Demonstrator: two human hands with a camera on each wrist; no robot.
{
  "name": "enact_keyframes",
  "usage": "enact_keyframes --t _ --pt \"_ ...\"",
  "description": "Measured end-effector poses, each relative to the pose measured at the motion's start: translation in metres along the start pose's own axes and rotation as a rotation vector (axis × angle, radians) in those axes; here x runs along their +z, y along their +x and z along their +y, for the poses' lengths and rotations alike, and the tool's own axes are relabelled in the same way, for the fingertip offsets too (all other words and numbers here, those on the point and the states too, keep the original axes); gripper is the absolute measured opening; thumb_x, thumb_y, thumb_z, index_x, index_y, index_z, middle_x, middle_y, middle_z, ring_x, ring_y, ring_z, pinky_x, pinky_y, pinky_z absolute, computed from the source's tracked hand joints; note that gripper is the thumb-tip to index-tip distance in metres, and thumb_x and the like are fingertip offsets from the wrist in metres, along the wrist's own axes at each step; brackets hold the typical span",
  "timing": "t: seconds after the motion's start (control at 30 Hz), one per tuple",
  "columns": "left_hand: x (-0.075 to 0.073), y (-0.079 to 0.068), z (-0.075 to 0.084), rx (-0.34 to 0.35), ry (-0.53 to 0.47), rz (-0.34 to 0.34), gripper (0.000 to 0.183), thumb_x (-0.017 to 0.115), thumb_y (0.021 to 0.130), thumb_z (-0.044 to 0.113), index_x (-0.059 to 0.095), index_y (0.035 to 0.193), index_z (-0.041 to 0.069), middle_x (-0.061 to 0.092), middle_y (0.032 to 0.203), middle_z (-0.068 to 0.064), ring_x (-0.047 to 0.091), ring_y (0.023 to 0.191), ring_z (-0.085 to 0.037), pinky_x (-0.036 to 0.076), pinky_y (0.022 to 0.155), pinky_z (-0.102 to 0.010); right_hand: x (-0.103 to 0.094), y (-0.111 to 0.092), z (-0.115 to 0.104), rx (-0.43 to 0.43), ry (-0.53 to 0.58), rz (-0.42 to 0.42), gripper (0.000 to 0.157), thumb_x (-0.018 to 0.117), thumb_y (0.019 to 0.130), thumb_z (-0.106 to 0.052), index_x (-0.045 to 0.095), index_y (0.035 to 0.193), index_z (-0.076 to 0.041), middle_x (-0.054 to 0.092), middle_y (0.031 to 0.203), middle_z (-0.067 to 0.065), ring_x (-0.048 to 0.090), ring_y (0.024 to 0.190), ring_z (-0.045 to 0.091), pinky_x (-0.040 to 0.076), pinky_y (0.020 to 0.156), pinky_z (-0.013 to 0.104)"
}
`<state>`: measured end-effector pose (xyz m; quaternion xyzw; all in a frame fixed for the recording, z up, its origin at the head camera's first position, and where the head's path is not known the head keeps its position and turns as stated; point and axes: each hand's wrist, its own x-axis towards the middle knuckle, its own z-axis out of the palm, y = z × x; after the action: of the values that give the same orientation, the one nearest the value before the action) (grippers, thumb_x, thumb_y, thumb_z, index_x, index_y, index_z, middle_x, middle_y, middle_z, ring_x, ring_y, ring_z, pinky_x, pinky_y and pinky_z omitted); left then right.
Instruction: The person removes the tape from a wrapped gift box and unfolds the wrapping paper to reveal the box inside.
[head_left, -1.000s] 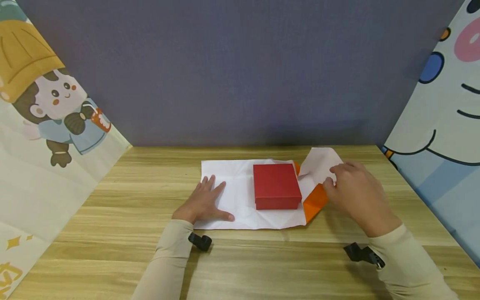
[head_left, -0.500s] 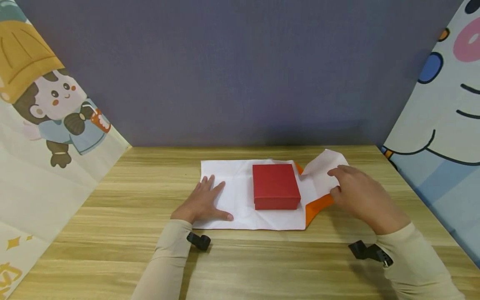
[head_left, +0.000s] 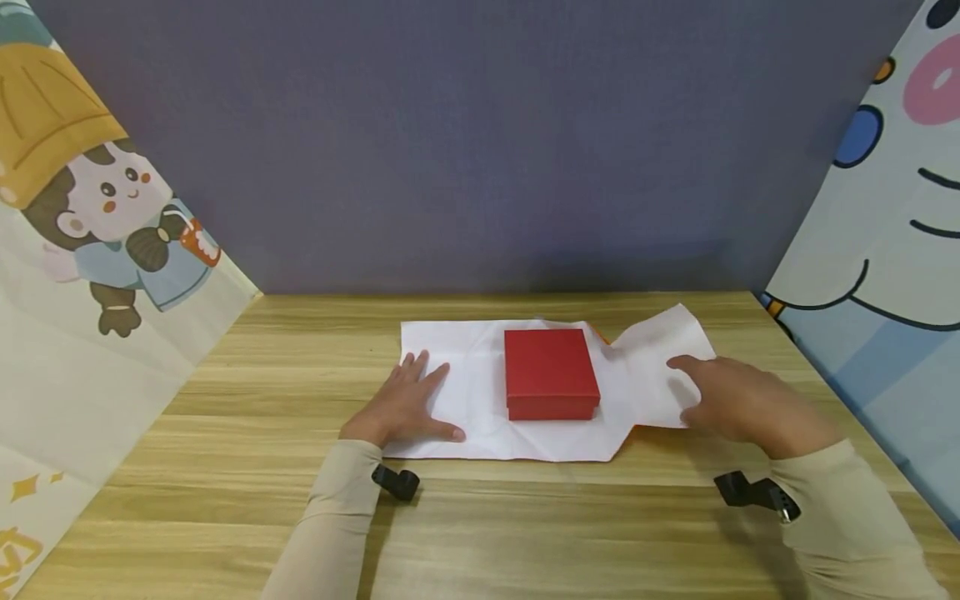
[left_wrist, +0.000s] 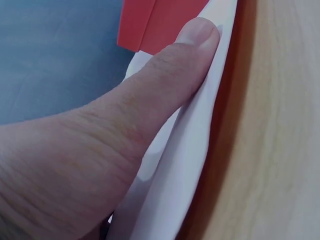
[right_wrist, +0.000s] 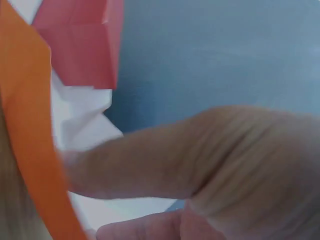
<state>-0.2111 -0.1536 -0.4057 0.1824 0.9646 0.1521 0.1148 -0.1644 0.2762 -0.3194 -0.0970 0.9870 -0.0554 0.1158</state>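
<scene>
A red box with a lid sits on a sheet of wrapping paper, white on top and orange underneath. My left hand rests on the paper's left part with fingers spread; in the left wrist view its thumb lies along the near edge. At the right end, my right hand holds the paper's narrower flap between curled thumb and fingers. The right wrist view shows the right thumb at the paper's edge, its orange underside facing outward. The other right fingers are mostly hidden.
The paper lies on a wood-grain table. A grey-blue partition rises along the back. Panels with cartoon prints stand at the left and right. Each wrist carries a small black camera mount.
My right hand has moved to the right and slightly toward me, drawing the flap outward and flatter, so less orange shows. The left hand and the red box have barely shifted.
</scene>
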Motion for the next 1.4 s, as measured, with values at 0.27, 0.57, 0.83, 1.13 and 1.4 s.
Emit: enact_keyframes --t 0.27,0.57,0.83,1.13,1.4 --pt "0.0 -0.001 -0.003 0.007 -0.001 -0.002 0.116 0.073 0.072 0.074 0.025 0.161 0.018 0.001 0.166 -0.018 -0.005 0.151 -0.038 0.001 0.122 -0.048 0.016 0.011 0.002 0.011 0.052 -0.128 0.089 0.088 0.073 -0.034 0.047 0.143 0.002 0.048 0.139 0.035 0.045 0.124 0.055 0.04 0.095 0.069" --pt "0.0 0.0 -0.003 -0.001 -0.008 -0.001 0.116 0.074 0.071 0.074 0.024 0.161 0.019 0.001 0.166 -0.017 -0.005 0.152 -0.037 0.001 0.122 -0.047 0.033 0.018 0.007 -0.032 0.141 -0.077 0.113 0.095 0.064 -0.032 0.034 0.152 0.001 0.015 0.151 0.044 0.022 0.134 0.063 0.03 0.101 0.074" --pt "0.002 -0.001 -0.003 -0.002 -0.016 0.01 0.115 0.075 0.071 0.074 0.025 0.161 0.019 0.002 0.166 -0.016 -0.005 0.152 -0.036 0.001 0.122 -0.047 0.049 0.032 0.026 -0.127 0.242 -0.084 0.127 0.091 0.06 -0.052 0.025 0.158 -0.005 0.005 0.158 0.038 0.008 0.141 0.061 0.017 0.104 0.078" --pt "0.001 0.0 -0.002 0.003 0.001 0.01 0.114 0.074 0.071 0.074 0.027 0.16 0.021 0.004 0.166 -0.016 -0.004 0.152 -0.035 0.002 0.122 -0.047 0.06 0.034 0.041 -0.125 0.065 -0.016 0.127 0.075 0.061 -0.079 0.03 0.157 -0.008 0.017 0.157 0.037 0.023 0.13 0.068 0.022 0.091 0.086" --pt "-0.001 -0.002 -0.006 0.02 -0.016 0.039 0.11 0.074 0.07 0.075 0.035 0.158 0.02 0.01 0.166 -0.016 0.003 0.152 -0.036 0.002 0.121 -0.051 0.059 0.035 0.042 -0.099 0.033 -0.018 0.129 0.068 0.06 -0.086 0.031 0.157 -0.009 0.02 0.158 0.032 0.028 0.127 0.063 0.022 0.088 0.087"
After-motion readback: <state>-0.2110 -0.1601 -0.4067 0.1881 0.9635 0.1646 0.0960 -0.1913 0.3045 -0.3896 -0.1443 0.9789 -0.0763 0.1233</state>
